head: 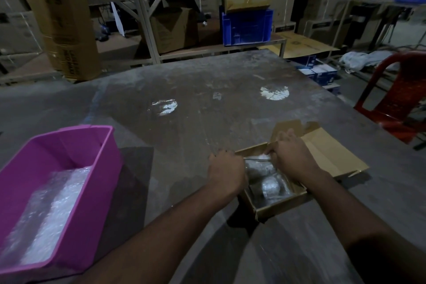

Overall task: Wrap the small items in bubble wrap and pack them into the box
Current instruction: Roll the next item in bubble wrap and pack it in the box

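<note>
Pink plastic bin point(69, 143), clear bubble wrap point(53, 212), brown cardboard box point(279, 208), grey stained worktop point(207, 80), blue crate point(246, 27), red chair point(401, 99)

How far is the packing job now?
Done: at least one bubble-wrapped bundle lies in the small cardboard box. In hand: both hands, left hand and right hand, settle another wrapped bundle inside. Left: spare bubble wrap remains in the pink plastic tub; box flaps open.

A single wide-angle view from the person's head looks forward and down across the table point(207, 110). Both forearms enter close at the bottom edge. Beyond, dim shelves, probably stacked with cartons, fill the background.
</note>
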Motion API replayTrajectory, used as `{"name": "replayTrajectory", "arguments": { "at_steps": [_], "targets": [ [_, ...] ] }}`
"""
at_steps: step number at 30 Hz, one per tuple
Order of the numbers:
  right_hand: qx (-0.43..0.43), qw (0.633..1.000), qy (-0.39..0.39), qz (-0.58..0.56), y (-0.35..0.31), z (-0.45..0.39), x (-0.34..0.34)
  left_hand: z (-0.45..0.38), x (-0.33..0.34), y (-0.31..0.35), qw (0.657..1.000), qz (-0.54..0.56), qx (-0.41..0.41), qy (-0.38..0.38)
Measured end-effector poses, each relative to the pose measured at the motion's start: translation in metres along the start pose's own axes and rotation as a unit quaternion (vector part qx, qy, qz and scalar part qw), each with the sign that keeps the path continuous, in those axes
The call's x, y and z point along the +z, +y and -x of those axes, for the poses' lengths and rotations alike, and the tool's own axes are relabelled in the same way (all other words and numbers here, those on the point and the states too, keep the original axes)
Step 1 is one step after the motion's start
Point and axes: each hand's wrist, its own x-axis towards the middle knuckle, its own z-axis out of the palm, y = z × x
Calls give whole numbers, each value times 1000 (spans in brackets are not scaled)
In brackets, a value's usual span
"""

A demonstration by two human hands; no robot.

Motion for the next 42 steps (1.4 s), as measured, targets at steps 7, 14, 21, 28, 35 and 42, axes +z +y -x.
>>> {"name": "replayTrajectory", "arguments": {
  "at_steps": [7,14,21,28,35,42],
  "targets": [
    [-46,994,-41,89,-6,6,3,4,2,2,998,-37,34,-47],
    [-57,989,-36,128,-16,10,-1,3,4,6,991,-108,52,-58],
    [-41,998,51,17,-20,17,-7,-1,-3,-18,989,138,-9,-50],
    [-131,989,26,-56,-59,34,5,13,-4,-57,963,253,-95,-16],
    [-155,987,-26,38,-67,45,14,32,7,-65,941,317,-120,-13],
    [-85,995,-37,-22,-78,42,-9,55,1,-91,918,377,-124,9]
  ]
}}
